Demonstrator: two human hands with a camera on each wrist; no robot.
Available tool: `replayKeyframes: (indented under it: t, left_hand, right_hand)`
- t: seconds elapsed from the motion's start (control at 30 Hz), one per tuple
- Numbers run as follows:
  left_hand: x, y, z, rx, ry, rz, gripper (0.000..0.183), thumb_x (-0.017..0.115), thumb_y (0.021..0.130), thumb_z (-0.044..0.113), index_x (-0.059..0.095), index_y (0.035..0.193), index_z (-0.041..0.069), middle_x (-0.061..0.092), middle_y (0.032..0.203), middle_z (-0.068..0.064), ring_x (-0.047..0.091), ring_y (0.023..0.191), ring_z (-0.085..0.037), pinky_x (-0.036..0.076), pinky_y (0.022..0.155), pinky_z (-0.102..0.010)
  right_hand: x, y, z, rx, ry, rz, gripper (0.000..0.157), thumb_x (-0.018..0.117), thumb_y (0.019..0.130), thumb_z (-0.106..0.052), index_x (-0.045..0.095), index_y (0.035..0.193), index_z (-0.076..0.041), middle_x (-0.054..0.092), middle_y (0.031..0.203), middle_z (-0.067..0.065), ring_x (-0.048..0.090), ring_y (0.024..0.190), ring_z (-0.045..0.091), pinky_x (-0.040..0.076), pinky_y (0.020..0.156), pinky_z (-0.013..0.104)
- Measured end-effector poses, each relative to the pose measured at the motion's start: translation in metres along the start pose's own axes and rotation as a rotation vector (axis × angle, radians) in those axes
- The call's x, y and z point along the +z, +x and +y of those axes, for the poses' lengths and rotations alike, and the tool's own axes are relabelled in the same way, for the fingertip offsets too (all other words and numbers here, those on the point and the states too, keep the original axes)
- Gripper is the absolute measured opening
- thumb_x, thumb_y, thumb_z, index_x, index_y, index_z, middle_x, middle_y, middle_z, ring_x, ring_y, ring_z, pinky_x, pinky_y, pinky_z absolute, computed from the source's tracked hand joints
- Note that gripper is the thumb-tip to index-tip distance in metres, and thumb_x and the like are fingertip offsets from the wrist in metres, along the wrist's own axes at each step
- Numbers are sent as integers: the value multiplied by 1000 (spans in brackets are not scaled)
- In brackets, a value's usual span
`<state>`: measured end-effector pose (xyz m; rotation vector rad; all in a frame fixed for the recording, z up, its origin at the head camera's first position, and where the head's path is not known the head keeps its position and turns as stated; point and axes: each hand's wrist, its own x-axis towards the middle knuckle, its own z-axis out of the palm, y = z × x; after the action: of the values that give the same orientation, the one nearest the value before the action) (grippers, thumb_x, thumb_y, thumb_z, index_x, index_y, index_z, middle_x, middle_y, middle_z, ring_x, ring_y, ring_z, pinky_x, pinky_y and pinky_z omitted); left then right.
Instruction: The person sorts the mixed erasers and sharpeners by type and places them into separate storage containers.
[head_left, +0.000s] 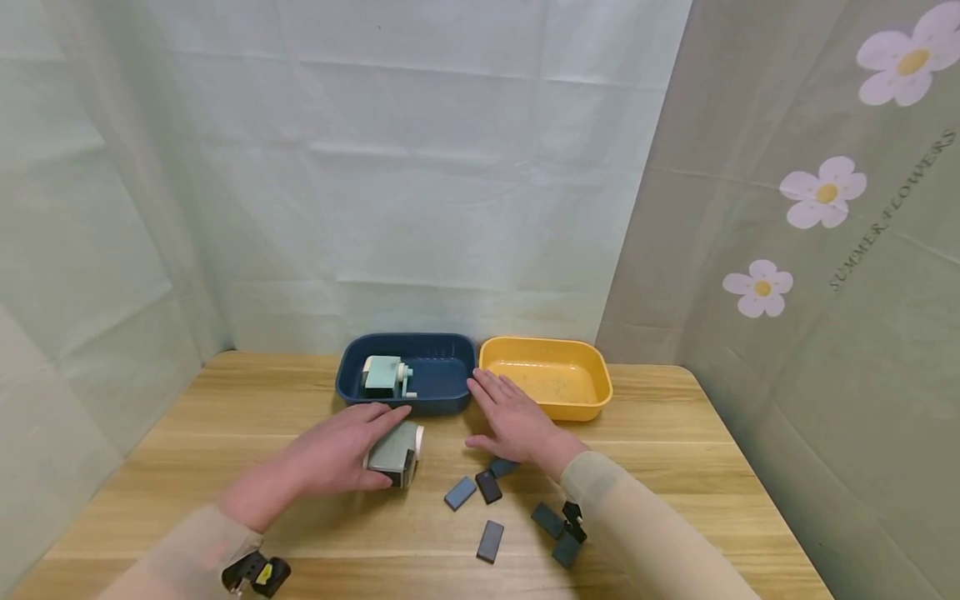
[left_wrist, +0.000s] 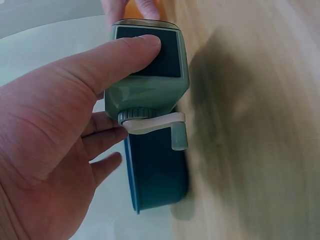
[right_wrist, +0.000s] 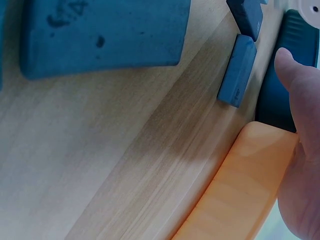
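Low, left of centre in the head view, I have the left hand (head_left: 347, 451) clamped on the grey-green sharpener (head_left: 394, 454) in front of the blue tray (head_left: 444, 406), thumb (left_wrist: 142, 50) across its dark panel (left_wrist: 171, 57), presumably to leave the crank (left_wrist: 155, 122) free. Below centre, the right hand (head_left: 517, 421) lies fingers straight, gripping nothing, by the yellow tray (head_left: 573, 412), perhaps to steady it, though I can't tell whether it touches.
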<state>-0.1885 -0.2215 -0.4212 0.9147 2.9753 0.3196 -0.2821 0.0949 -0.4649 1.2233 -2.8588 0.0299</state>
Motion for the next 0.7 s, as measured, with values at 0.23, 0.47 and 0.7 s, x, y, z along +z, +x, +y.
replayKeyframes:
  t: [0.23, 0.47, 0.7]
  left_hand:
    - [-6, 5, -2, 24, 42, 61, 103, 97, 85, 45, 48, 166, 6, 63, 147, -19, 59, 133, -44, 51, 111, -61]
    - [-12, 11, -1, 48, 80, 98, 103, 97, 84, 45, 49, 165, 3, 65, 145, -19, 63, 134, -37, 36, 125, -66]
    - [-22, 18, -2, 45, 81, 145, 105, 99, 83, 44, 48, 165, 1, 66, 144, -19, 64, 132, -37, 30, 129, -65]
  right_hand:
    - [0, 1, 1, -4, 3, 8, 101, 65, 106, -64, 24, 175, -3, 19, 183, 18, 17, 169, 32, 13, 137, 45]
    - [0, 0, 1, -4, -11, 8, 101, 65, 106, -65, 24, 175, -3, 19, 183, 18, 17, 169, 32, 13, 137, 46]
    - [1, 1, 1, -7, -22, 6, 102, 64, 106, -65, 24, 175, -3, 18, 183, 18, 18, 169, 33, 14, 137, 46]
